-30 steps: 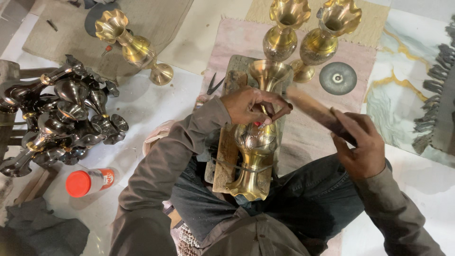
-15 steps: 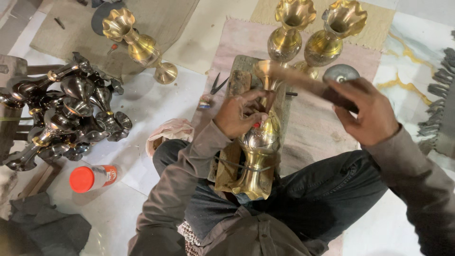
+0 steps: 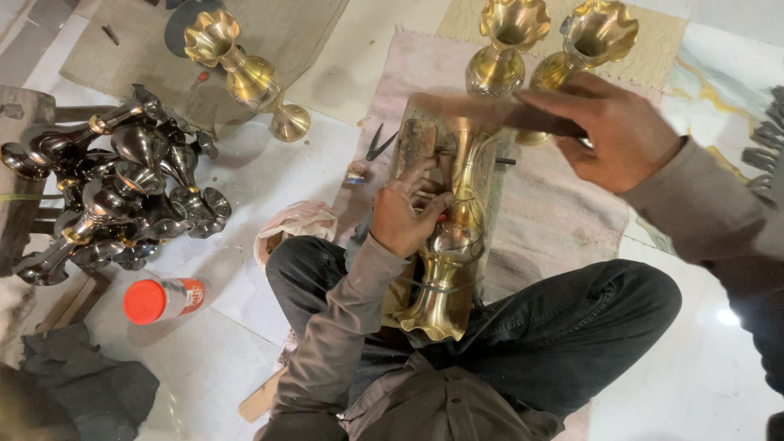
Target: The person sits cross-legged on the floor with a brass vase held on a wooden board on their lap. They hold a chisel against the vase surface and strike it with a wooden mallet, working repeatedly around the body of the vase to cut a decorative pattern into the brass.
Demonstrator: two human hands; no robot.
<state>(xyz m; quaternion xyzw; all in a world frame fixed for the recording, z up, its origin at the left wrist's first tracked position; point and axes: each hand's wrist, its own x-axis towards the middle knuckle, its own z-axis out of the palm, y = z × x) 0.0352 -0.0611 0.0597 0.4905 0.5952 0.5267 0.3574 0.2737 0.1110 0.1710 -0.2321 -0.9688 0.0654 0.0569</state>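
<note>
Brass fluted vase [image 3: 451, 245] lies on its side across the person's lap, flared mouth toward the body at 6 o'clock, neck running up to 12 over a worn wooden block [image 3: 418, 143] on the pink mat [image 3: 555, 212]. Judgement: laid flat and propped so the belly faces up for tool work.

Left hand [image 3: 408, 214]: fingers [image 3: 433, 200] curled tight against the vase belly at its 9 o'clock side, pinching something small with a red tip. Too small to tell what; it reads as a punch or chisel held upright on the metal. The hand doubles as a clamp to keep the round body from rolling.

Right hand [image 3: 612, 131]: closed around the end of a long dark wooden bar [image 3: 490, 110], motion-blurred, raised at 1 o'clock above the vase neck. Likely the striker, held by the far end for swing.

Outward:
- two upright brass vases [image 3: 510, 41] at 12, standing apart from the job
- one brass vase lying tilted [image 3: 245, 77] at 10
- pile of dark unpolished vases [image 3: 114, 192] at 9, stacked on their sides
- small scissors [image 3: 377, 145] just beside the block at 11, within left reach
- red-capped can [image 3: 163, 298] at 8 on the white floor
- crumpled pale cloth [image 3: 298, 224] against the left knee
</note>
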